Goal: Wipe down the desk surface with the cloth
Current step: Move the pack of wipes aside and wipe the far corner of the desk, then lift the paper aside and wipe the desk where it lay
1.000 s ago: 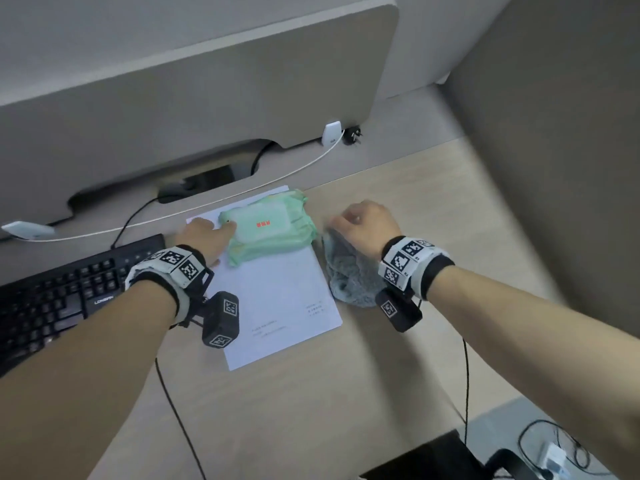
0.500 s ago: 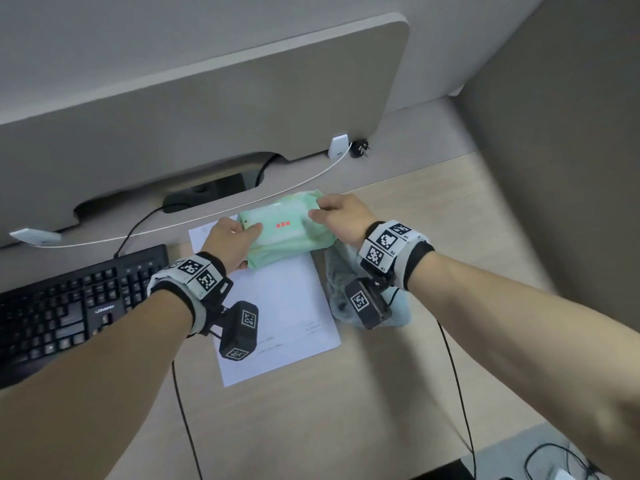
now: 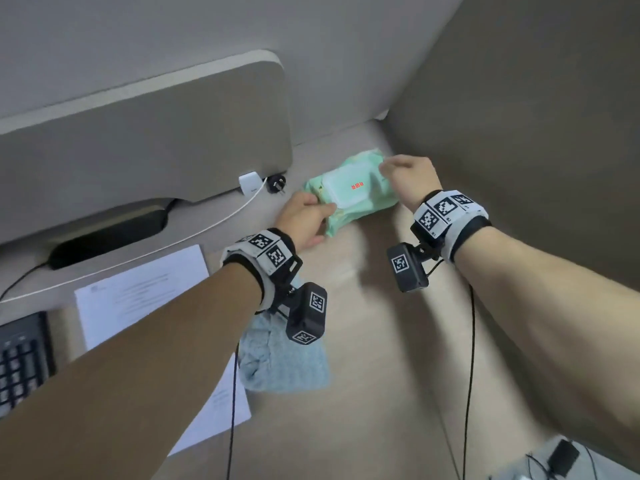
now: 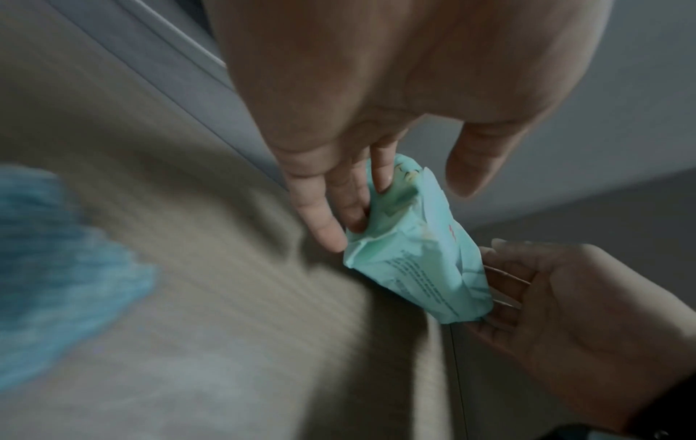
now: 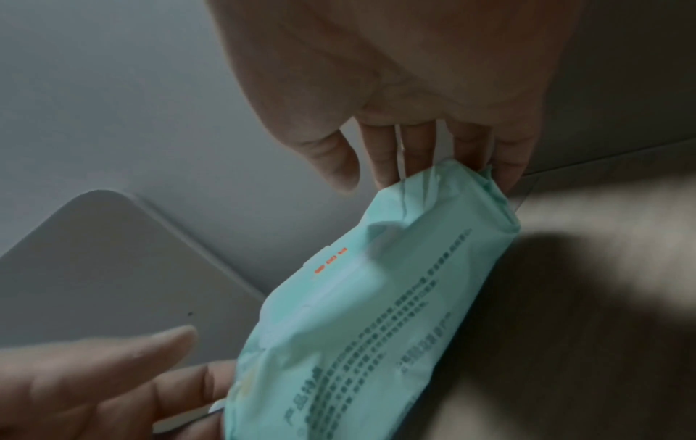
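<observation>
A green wet-wipe pack [image 3: 349, 192] is held at both ends, low over the desk [image 3: 381, 358] near its back right corner. My left hand [image 3: 308, 218] grips the near-left end, fingers [image 4: 339, 202] pressed into the wrapper and thumb over the top. My right hand [image 3: 403, 176] holds the far-right end with its fingertips [image 5: 471, 151]; its thumb stands off the pack [image 5: 376, 312]. The blue-grey cloth [image 3: 284, 358] lies crumpled on the desk below my left wrist, untouched, and shows as a blur in the left wrist view [image 4: 56, 253].
A printed sheet [image 3: 145, 292] lies left of the cloth, a black keyboard [image 3: 20, 362] at the far left. A white charger [image 3: 249, 183], a black plug [image 3: 275, 184] and a white cable run under the partition panel [image 3: 145, 143]. A side wall [image 3: 519, 133] closes the right.
Both hands lifted the wipe pack off the sheet and carried it right and back toward the corner. The right hand let go of the cloth, which stays on the desk.
</observation>
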A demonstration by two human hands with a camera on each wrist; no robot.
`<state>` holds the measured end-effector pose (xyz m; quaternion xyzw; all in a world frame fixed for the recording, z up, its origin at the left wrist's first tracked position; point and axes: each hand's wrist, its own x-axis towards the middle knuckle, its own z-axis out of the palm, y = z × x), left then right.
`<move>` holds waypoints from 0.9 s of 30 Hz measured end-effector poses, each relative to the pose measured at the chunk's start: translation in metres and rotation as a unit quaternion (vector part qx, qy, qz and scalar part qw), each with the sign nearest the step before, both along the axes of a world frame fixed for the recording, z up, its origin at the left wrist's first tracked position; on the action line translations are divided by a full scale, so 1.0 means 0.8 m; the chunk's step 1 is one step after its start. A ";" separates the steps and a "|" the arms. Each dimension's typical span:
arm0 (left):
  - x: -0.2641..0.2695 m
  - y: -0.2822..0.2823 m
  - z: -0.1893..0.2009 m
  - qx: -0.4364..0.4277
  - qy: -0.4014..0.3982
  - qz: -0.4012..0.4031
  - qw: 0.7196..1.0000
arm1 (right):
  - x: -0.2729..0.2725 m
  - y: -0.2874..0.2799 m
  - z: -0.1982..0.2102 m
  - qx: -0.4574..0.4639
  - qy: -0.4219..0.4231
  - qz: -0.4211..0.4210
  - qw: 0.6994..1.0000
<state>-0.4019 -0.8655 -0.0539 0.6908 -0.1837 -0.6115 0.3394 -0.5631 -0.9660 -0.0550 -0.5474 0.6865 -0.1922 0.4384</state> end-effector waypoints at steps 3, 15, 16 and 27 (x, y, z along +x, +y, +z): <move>-0.007 -0.031 -0.007 -0.010 -0.009 0.007 1.000 | -0.003 -0.027 -0.012 0.005 -0.006 -0.001 1.000; -0.003 -0.066 -0.028 -0.055 -0.073 -0.060 0.994 | 0.000 -0.057 -0.018 -0.011 -0.008 0.029 0.999; 0.000 -0.061 -0.027 -0.047 -0.088 -0.052 0.994 | 0.001 -0.054 -0.017 -0.017 0.004 0.032 0.999; 0.197 0.114 -0.037 0.041 -0.279 0.046 0.958 | 0.098 0.063 0.010 -0.079 0.063 0.089 0.991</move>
